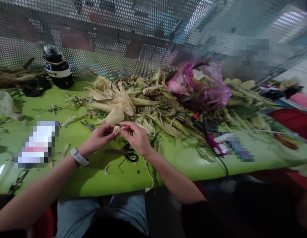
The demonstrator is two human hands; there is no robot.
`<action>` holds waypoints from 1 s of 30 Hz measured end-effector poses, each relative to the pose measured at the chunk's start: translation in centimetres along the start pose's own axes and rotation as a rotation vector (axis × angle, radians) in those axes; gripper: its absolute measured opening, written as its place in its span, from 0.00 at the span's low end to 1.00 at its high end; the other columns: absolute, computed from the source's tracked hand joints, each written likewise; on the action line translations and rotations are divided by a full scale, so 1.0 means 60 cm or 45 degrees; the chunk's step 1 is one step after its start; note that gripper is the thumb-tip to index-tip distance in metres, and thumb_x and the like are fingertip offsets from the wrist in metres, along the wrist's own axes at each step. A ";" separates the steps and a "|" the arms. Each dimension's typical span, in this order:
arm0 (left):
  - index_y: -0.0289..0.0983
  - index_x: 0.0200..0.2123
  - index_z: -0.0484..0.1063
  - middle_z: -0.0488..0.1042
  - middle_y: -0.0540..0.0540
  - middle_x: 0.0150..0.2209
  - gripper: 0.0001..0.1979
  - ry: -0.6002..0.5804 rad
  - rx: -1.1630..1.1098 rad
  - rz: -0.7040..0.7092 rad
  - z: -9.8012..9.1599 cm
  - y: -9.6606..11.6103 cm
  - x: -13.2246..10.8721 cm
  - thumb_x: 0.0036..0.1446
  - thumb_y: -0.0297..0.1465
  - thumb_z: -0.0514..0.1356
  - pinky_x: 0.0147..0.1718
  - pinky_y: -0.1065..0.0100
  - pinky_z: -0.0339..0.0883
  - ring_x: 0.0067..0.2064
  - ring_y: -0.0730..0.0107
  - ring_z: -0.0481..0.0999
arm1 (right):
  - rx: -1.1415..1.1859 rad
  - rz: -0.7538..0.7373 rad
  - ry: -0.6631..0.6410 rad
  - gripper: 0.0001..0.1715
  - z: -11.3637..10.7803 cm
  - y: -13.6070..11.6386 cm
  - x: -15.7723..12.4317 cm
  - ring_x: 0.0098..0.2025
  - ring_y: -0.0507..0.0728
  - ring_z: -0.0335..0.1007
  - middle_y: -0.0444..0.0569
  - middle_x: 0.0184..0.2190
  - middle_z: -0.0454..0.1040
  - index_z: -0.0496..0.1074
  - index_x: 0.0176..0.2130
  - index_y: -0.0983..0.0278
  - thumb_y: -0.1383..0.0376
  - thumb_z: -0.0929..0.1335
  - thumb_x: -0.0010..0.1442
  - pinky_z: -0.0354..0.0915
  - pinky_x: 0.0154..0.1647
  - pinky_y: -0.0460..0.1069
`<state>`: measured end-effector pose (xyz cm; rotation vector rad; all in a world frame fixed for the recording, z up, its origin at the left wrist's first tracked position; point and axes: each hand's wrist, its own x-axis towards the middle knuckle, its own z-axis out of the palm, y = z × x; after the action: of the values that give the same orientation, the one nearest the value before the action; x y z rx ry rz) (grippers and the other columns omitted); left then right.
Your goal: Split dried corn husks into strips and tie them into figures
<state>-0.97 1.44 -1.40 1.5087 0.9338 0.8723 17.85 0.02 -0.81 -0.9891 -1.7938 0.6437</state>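
Note:
My left hand point(103, 135) and my right hand point(135, 136) meet over the near middle of the green table point(94, 181). Between their fingertips is a small pale piece of corn husk point(116, 129), pinched from both sides. Its far end is hidden by the fingers. Just below the hands lie scissors point(128, 152) with black handles. A grey pair of pliers or snips point(87, 125) rests left of the fingers. Behind the hands a large heap of dry corn husks point(123, 99) spreads across the table.
A dark bottle point(58, 67) stands at the back left. A blurred-out phone point(38, 143) lies at the left. A pink plastic bag point(200, 84) sits on the husks, with a magenta tool and cable point(216, 145) nearer. A perforated metal panel point(106, 39) closes off the back.

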 end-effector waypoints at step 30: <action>0.36 0.44 0.72 0.78 0.45 0.37 0.14 0.134 0.578 0.322 0.023 -0.008 -0.009 0.61 0.39 0.58 0.35 0.67 0.67 0.35 0.67 0.75 | 0.172 0.504 -0.101 0.15 -0.014 0.002 0.012 0.25 0.49 0.67 0.38 0.23 0.71 0.65 0.38 0.63 0.67 0.69 0.47 0.64 0.30 0.46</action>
<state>0.00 0.41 -2.03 2.0190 1.0833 0.9692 18.49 0.70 -0.22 -1.2510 -1.6081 1.0473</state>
